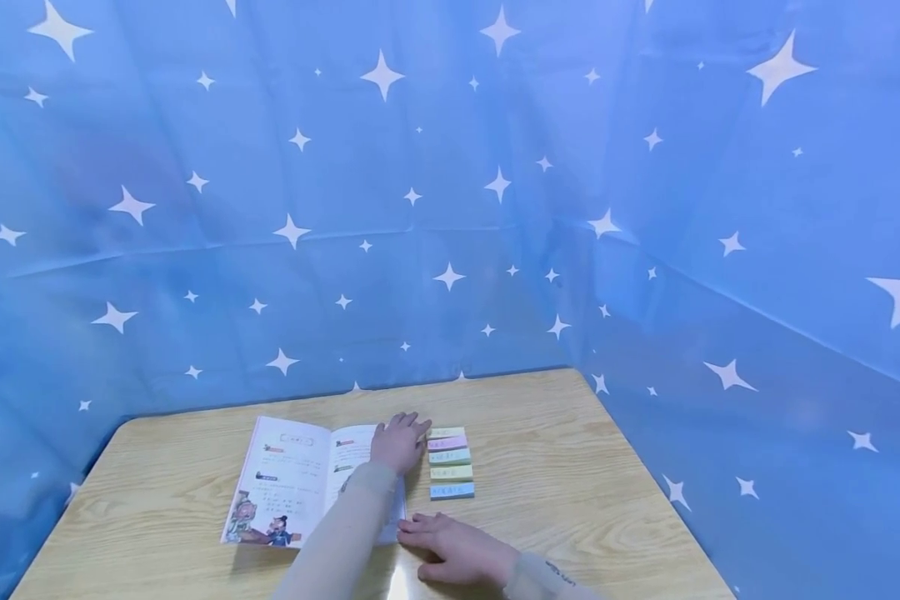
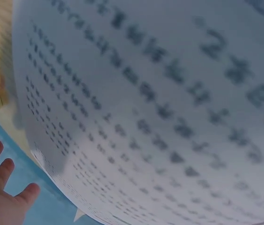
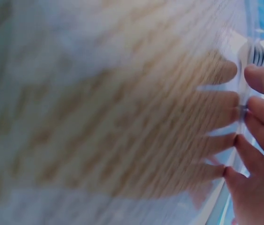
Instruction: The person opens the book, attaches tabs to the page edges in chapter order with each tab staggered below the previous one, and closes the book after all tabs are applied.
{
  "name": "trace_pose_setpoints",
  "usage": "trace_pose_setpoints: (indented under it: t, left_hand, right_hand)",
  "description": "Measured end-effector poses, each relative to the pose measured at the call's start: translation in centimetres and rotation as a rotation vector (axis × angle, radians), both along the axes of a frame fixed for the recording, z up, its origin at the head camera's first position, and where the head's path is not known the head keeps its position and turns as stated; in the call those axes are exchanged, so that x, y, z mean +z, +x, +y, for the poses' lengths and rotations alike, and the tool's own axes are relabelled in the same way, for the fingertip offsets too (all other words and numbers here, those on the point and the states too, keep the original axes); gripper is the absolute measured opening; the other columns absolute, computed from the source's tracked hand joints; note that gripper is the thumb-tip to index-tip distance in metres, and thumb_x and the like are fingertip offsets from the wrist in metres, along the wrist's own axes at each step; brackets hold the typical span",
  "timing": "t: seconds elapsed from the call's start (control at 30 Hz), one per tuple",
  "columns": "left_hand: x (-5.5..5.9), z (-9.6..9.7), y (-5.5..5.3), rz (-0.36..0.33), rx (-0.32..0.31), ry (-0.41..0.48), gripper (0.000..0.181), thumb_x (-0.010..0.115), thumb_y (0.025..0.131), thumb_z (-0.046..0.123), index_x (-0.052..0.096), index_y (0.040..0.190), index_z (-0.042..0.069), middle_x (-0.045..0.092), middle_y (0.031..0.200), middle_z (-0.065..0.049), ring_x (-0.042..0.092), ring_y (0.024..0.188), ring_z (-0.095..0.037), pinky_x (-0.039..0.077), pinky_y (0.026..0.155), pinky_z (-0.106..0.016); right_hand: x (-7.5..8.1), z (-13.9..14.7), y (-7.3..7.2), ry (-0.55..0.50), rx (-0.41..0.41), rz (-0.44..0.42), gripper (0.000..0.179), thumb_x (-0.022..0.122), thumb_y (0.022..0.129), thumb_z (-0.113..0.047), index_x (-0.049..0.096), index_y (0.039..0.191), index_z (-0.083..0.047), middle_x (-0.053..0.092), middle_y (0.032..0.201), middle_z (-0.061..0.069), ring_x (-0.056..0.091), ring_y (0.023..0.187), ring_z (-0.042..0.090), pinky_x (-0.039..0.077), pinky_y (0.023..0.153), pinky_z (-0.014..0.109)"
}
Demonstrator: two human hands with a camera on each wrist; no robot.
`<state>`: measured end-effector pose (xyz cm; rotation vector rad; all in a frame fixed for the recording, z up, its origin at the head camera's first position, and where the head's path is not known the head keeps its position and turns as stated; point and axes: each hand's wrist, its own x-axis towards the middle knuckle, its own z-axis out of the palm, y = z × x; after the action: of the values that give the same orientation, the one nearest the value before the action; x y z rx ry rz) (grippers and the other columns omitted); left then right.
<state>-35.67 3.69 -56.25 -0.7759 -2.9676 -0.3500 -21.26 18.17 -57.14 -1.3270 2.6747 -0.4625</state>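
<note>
An open book (image 1: 288, 479) with printed text and cartoon figures lies on the wooden table, its right page partly covered by my left forearm. My left hand (image 1: 400, 442) is at the upper right edge of that page, fingers spread; in the left wrist view the hand (image 2: 5, 187) shows beside the curving printed page (image 2: 136, 122). Near the book's lower right corner, my right hand (image 1: 461, 548) rests with fingers extended. In the right wrist view its fingertips touch the shiny tabletop (image 3: 122, 117). Neither hand visibly grips anything.
Right of the book, several coloured sticky-note strips with handwriting stand in a column, including a pink strip (image 1: 447, 444) and a blue strip (image 1: 452, 490). Wood-grain table (image 1: 555, 467) extends to the right. A blue star-patterned curtain (image 1: 420, 275) hangs behind and along the right side.
</note>
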Motion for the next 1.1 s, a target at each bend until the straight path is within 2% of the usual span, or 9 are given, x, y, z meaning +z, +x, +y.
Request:
trace_pose_setpoints:
  t: [0.1,0.23,0.5,0.6,0.7,0.8,0.93,1.1]
  left_hand:
    - [-0.1,0.0,0.2,0.008,-0.011,-0.015,0.039,0.059,0.096,0.026,0.058,0.136,0.025,0.049,0.144,-0.007,0.04,0.134,-0.032,0.032,0.106,-0.062]
    - [0.0,-0.2,0.6,-0.016,-0.023,-0.034,0.038,0.057,0.098,0.027,0.059,0.135,0.026,0.046,0.146,-0.008,0.036,0.136,-0.034,0.028,0.107,-0.064]
    - [-0.1,-1.0,0.6,-0.037,0.007,-0.057,0.036,0.052,0.099,0.028,0.059,0.135,0.029,0.046,0.146,-0.006,0.034,0.138,-0.033,0.022,0.11,-0.063]
    - [-0.2,-1.2,0.5,-0.033,0.014,-0.079,0.035,0.055,0.098,0.026,0.061,0.133,0.029,0.048,0.145,-0.005,0.034,0.138,-0.032,0.022,0.11,-0.063]
    - [-0.1,-1.3,0.4,0.004,0.009,-0.088,0.033,0.061,0.095,0.023,0.065,0.128,0.028,0.052,0.141,-0.004,0.037,0.136,-0.032,0.026,0.109,-0.062]
    - [-0.1,-1.3,0.2,0.04,0.009,-0.071,0.028,0.064,0.094,0.023,0.069,0.121,0.025,0.056,0.137,-0.004,0.041,0.134,-0.031,0.028,0.109,-0.06]
    - [-0.3,-1.2,0.0,0.068,0.021,0.002,0.019,0.068,0.091,0.025,0.073,0.109,0.019,0.062,0.127,-0.005,0.048,0.126,-0.029,0.032,0.107,-0.059]
    - [-0.8,-1.2,-0.2,0.066,0.061,0.054,0.021,0.07,0.089,0.026,0.071,0.107,0.015,0.065,0.116,-0.007,0.052,0.119,-0.03,0.036,0.104,-0.058]
  right_hand:
    - [0.1,0.0,0.1,-0.003,-0.007,-0.027,0.052,0.056,0.097,-0.029,0.047,0.144,-0.009,0.042,0.149,0.005,0.037,0.137,0.025,0.038,0.108,0.044]
    - [0.2,-0.1,0.1,-0.003,-0.009,-0.037,0.052,0.057,0.097,-0.028,0.047,0.144,-0.009,0.042,0.149,0.005,0.037,0.138,0.025,0.038,0.108,0.045]
    - [0.0,-0.2,0.0,-0.008,-0.017,-0.05,0.052,0.056,0.098,-0.03,0.046,0.144,-0.009,0.041,0.149,0.005,0.036,0.138,0.025,0.036,0.109,0.044]
    - [0.1,-0.1,-0.1,-0.013,-0.017,-0.062,0.052,0.056,0.098,-0.029,0.046,0.144,-0.009,0.041,0.149,0.005,0.036,0.138,0.026,0.036,0.11,0.043]
    - [0.2,0.1,-0.1,-0.015,-0.019,-0.069,0.052,0.056,0.098,-0.029,0.046,0.144,-0.008,0.041,0.15,0.005,0.036,0.138,0.026,0.036,0.11,0.043]
    - [0.3,0.2,-0.2,-0.018,-0.021,-0.075,0.052,0.056,0.098,-0.029,0.047,0.144,-0.008,0.041,0.15,0.005,0.036,0.138,0.026,0.035,0.11,0.043]
    - [0.2,0.2,-0.1,-0.016,-0.019,-0.065,0.052,0.057,0.098,-0.03,0.047,0.144,-0.009,0.041,0.15,0.005,0.036,0.138,0.026,0.036,0.11,0.043]
    - [0.0,-0.1,-0.1,-0.012,-0.015,-0.049,0.052,0.056,0.098,-0.031,0.047,0.144,-0.01,0.041,0.15,0.004,0.036,0.138,0.025,0.036,0.11,0.041]
